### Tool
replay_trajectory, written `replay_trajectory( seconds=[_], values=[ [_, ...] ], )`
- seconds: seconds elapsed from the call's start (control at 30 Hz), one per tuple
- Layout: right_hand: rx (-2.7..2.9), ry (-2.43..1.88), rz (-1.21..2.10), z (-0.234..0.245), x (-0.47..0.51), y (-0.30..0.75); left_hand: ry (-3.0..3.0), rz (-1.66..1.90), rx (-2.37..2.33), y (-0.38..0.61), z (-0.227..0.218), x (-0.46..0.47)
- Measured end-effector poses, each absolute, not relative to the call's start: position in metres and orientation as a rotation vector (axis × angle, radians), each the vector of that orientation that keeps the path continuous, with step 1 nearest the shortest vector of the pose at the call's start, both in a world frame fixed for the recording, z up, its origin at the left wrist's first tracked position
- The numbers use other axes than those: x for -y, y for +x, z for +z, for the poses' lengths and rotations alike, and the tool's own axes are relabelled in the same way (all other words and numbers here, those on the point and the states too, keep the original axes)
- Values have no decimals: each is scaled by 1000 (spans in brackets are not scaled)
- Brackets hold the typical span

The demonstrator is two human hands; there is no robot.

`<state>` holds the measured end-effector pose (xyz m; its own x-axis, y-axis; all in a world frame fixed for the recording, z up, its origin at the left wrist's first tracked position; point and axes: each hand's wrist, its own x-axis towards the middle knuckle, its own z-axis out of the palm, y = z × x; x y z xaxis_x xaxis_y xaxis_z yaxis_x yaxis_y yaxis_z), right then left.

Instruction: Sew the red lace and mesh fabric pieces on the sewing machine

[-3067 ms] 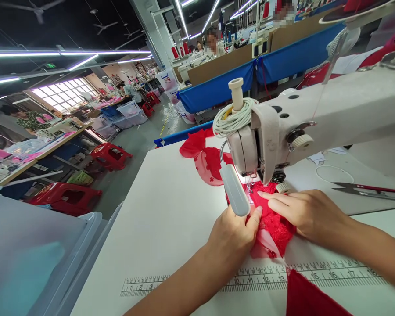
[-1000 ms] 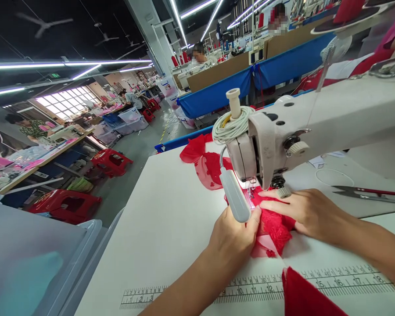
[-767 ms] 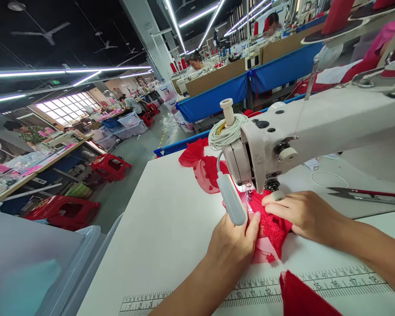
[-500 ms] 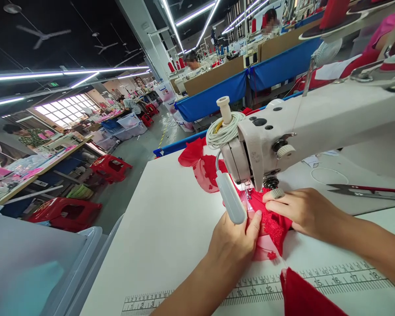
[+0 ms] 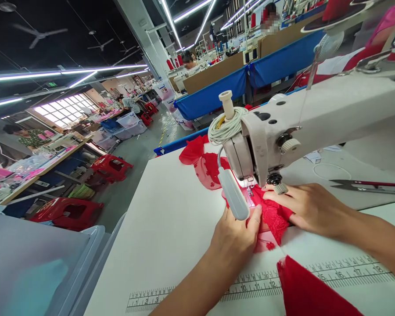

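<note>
A white sewing machine (image 5: pixel 303 118) stands on the white table (image 5: pixel 171 228). Red lace fabric (image 5: pixel 272 216) lies under its needle. My left hand (image 5: pixel 236 237) presses the fabric's near left edge, thumb up beside the machine's small lamp (image 5: pixel 231 194). My right hand (image 5: pixel 307 206) lies flat on the fabric just right of the presser foot, fingers pointing left. More sewn red lace (image 5: pixel 202 163) trails out behind the machine. A plain red cloth piece (image 5: pixel 311 292) lies at the near edge over the printed ruler (image 5: pixel 250 283).
Thread snips (image 5: pixel 365 185) lie to the right on the machine bed. A clear plastic bin (image 5: pixel 29 263) stands at my left. Red stools (image 5: pixel 112 166) and other work tables with people fill the aisle left and behind. Blue cloth troughs (image 5: pixel 217 94) run behind the table.
The lace has fed away from me through the machine, so less of it shows under my hands. Both hands have crept forward with it. The view shifted slightly.
</note>
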<state>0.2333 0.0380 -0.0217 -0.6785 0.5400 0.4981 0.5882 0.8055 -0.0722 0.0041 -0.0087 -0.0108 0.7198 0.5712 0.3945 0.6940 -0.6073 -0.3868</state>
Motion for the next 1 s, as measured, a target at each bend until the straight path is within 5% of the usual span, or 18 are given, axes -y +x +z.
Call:
replay_trajectory(
  seconds=[1.0],
  values=[
    [2479, -849, 75, -17, -33, 232, -2509, -515, 963, 10, 0, 5]
  ],
)
